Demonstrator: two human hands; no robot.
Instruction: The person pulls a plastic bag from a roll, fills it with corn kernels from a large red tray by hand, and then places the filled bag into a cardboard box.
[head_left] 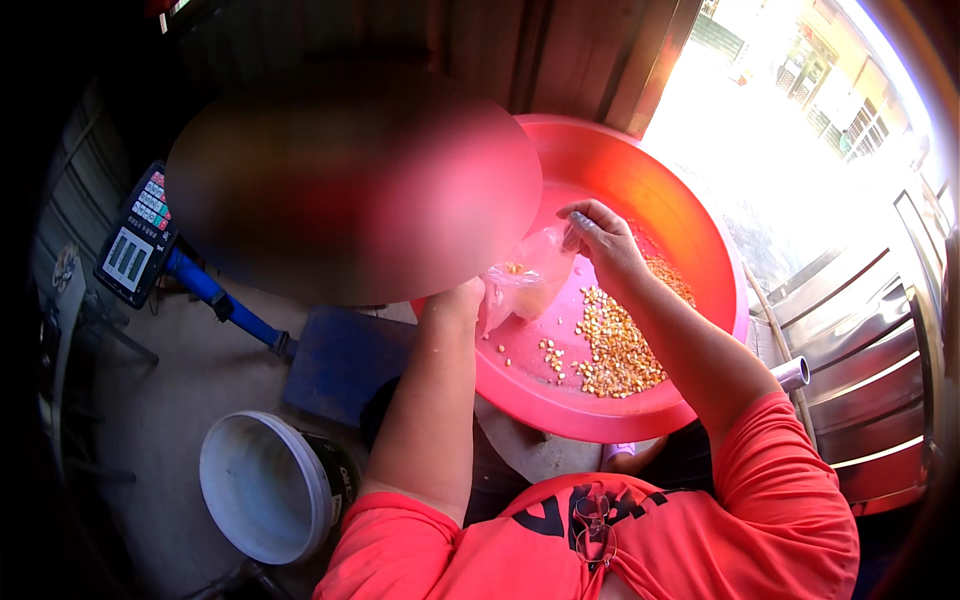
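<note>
A clear, pinkish plastic bag [535,285] is stretched between my two hands over a large red basin [715,225]. My right hand [600,238] pinches the bag's upper edge between thumb and fingers. At the bag's other side, my left hand [462,297] grips the film, its fingers partly covered by a blurred patch. A few yellow bits show inside the bag. Below, yellow corn kernels [620,350] lie heaped on the basin floor, with some scattered toward the near left.
Left of the basin stands a scale with a blue platform [345,360], a blue post and a keypad display [140,235]. A white bucket [258,490] sits nearer me. Metal panels [860,350] and a bright opening are at right. A large blur hides the upper left.
</note>
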